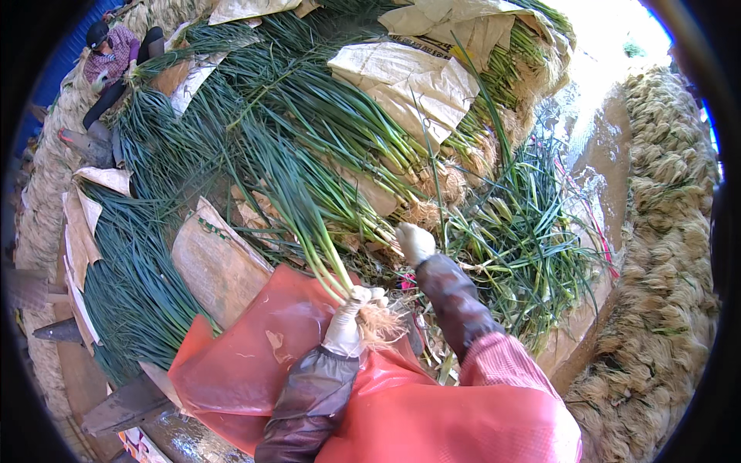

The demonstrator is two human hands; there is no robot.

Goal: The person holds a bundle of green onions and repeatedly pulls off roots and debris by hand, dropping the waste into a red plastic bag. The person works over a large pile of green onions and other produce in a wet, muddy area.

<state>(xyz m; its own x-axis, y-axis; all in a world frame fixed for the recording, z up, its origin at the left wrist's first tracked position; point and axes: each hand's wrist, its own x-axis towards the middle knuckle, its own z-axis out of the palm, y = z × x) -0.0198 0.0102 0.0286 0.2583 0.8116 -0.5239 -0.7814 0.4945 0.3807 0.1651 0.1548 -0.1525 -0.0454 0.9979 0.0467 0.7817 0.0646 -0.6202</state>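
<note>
My left hand (353, 318), in a white glove, is closed round a bunch of green onions (324, 249) just above their pale roots; the leaves point up and to the left over the red apron (260, 341). My right hand (415, 244), also gloved, is at the root end of a few green onion stalks (385, 228) on the pile. Its fingers are curled, but whether they grip a stalk cannot be told. Several more green onions (347, 121) lie beyond both hands, partly under brown paper sheets (405, 81).
Loose leaves and trimmings (532, 231) lie to the right, beside a wet floor strip (608, 144). A long heap of pale roots (666, 231) runs down the right edge. At the upper left a person (113, 55) sits by the pile. More green onions (133, 278) lie in paper at left.
</note>
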